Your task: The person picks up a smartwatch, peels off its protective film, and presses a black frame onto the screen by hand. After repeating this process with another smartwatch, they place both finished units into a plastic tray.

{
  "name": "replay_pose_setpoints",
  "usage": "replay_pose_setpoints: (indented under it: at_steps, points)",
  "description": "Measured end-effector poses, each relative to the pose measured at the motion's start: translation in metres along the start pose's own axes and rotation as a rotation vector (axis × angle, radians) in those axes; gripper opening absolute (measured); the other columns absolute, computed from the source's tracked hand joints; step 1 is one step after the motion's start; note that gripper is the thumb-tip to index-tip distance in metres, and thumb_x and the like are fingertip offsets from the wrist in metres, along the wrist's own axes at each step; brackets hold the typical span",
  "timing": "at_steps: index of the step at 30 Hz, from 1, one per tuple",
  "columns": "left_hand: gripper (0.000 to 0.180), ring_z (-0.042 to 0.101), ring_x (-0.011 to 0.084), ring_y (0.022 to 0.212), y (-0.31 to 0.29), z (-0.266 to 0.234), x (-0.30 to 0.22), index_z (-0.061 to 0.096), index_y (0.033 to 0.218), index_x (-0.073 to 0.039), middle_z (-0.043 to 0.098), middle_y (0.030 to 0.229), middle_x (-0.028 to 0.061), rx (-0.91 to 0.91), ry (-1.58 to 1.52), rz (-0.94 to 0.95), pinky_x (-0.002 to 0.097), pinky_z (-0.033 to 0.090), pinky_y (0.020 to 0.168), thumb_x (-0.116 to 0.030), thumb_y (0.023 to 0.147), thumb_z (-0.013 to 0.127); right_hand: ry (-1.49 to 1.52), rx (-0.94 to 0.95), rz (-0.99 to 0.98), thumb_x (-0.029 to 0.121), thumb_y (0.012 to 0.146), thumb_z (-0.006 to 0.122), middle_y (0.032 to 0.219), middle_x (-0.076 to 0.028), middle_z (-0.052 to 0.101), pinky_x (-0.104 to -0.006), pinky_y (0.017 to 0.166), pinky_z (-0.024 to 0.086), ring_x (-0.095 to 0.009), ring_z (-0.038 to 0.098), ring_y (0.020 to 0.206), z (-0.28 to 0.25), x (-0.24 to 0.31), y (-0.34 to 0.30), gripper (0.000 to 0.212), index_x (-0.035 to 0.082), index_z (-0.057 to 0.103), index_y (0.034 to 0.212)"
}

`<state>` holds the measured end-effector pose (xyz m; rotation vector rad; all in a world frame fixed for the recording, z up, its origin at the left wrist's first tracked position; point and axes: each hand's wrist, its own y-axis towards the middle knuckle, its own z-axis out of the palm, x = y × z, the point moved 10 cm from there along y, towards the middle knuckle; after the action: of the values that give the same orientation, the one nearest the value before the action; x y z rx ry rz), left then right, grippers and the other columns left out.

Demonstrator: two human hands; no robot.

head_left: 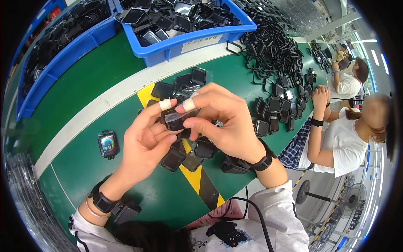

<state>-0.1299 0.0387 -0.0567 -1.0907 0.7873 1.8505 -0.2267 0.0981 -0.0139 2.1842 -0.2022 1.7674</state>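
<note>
Between my two hands, over the middle of the bench, is a black squarish watch case (175, 123) with a piece of clear plastic film (179, 114) on it. My left hand (142, 140) grips the case from the left, with white tape round a fingertip. My right hand (228, 119) pinches at its right side, also with a taped finger; whether it holds the film or the case is partly hidden. Below and behind my hands lies a loose pile of black watch cases (205, 148). To the left, a smartwatch (108, 144) lies with its screen lit.
Blue bins (147, 51) full of black watch parts stand along the far side. A heap of black frames (273, 46) and more watch cases (275, 105) spread to the right. Yellow-black tape (208, 191) crosses the green bench (84, 176). A co-worker (340, 138) sits at the right.
</note>
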Motion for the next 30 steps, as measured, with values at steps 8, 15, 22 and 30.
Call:
replay_pose_setpoints:
  at_steps: [8, 15, 22, 30]
  points:
    - [0.058, 0.048, 0.0259, 0.121, -0.002, 0.0, 0.003, 0.033, 0.134, 0.002, 0.039, 0.135, 0.0152, 0.027, -0.026, -0.018, 0.0374, 0.044, 0.1, 0.019, 0.081, 0.048, -0.181, 0.009, -0.044, -0.008, 0.076, 0.066, 0.102, -0.009, 0.054, -0.0196, 0.053, 0.045, -0.01, 0.062, 0.059, 0.003, 0.005, 0.001, 0.03, 0.003, 0.059, 0.103]
    - [0.051, 0.055, 0.0242, 0.113, -0.001, -0.007, 0.006, 0.04, 0.127, 0.004, 0.049, 0.125, 0.0145, -0.025, 0.001, 0.001, 0.0347, 0.047, 0.096, 0.017, 0.08, 0.056, -0.411, 0.055, -0.252, -0.005, 0.075, 0.069, 0.107, -0.009, 0.048, -0.0219, 0.059, 0.045, -0.01, 0.055, 0.07, 0.012, 0.019, 0.002, 0.031, 0.004, 0.058, 0.102]
    - [0.039, 0.061, 0.0207, 0.101, -0.005, -0.021, 0.0, 0.048, 0.116, 0.006, 0.058, 0.112, 0.0137, -0.144, 0.124, 0.021, 0.0307, 0.052, 0.088, 0.016, 0.08, 0.058, -0.089, 0.057, -0.099, -0.006, 0.074, 0.069, 0.101, -0.009, 0.052, -0.0242, 0.063, 0.047, -0.015, 0.057, 0.077, 0.014, -0.003, 0.003, 0.029, 0.002, 0.057, 0.1]
    - [0.029, 0.062, 0.0186, 0.094, -0.008, -0.017, -0.003, 0.051, 0.107, 0.006, 0.058, 0.104, 0.0121, -0.171, 0.157, 0.073, 0.0286, 0.053, 0.08, 0.016, 0.08, 0.057, -0.192, -0.028, -0.152, -0.009, 0.071, 0.069, 0.087, -0.01, 0.055, -0.0285, 0.062, 0.047, -0.02, 0.057, 0.074, 0.012, 0.0, 0.0, 0.023, 0.0, 0.056, 0.089]
